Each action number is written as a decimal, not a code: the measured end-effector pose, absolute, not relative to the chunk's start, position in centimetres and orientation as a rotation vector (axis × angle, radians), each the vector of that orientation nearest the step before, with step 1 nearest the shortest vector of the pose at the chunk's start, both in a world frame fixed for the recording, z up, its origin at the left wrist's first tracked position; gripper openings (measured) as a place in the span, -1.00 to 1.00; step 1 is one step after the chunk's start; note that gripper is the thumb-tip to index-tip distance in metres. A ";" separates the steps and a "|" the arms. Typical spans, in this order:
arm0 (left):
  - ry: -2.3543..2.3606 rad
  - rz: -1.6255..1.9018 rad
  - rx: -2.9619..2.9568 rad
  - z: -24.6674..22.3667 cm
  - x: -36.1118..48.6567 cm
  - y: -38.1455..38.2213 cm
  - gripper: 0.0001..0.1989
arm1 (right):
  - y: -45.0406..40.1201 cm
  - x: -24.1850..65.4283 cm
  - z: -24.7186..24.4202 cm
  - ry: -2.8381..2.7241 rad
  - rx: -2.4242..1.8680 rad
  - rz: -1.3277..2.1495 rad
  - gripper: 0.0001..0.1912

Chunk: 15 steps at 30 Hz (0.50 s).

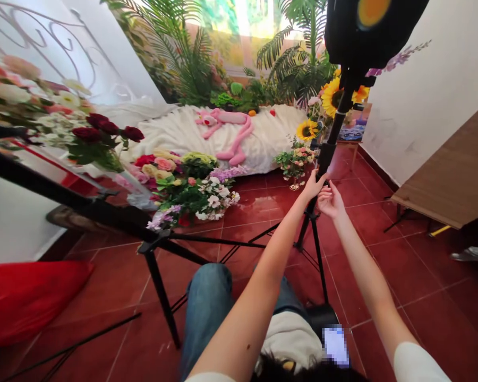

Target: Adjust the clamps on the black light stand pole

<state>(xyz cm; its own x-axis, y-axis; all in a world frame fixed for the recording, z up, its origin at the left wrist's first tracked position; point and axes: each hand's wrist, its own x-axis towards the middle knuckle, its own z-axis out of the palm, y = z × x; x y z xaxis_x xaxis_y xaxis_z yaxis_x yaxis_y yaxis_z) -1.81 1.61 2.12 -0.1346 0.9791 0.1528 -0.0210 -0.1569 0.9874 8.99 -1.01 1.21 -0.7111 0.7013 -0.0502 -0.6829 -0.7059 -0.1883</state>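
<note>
A black light stand rises right of centre, its tripod legs on the red tiles and a large black head on top. My left hand is wrapped round the pole at its middle. Just to the right, my right hand has its fingers curled together at a small knob or clamp on the same pole. That small part is mostly hidden by the fingers. Sunflowers stand right behind the pole.
Another black stand slants across the left, its legs near my knees. Flower bunches and a pink plush toy on white cloth lie ahead. A brown board leans at right; a red bag is at left.
</note>
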 end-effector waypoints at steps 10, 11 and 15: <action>1.039 1.488 1.135 1.5 -1.9 1.3 -0.79 | -1.3 8.2 1.2 -0.490 -0.472 2.091 -0.64; 1.029 1.473 1.143 1.6 -2.1 1.2 -0.79 | -1.3 8.1 1.2 -0.627 -0.602 1.982 -0.61; 1.023 1.444 1.166 1.6 -2.5 1.0 -0.73 | -1.9 9.0 1.7 -1.361 -1.140 1.113 -0.62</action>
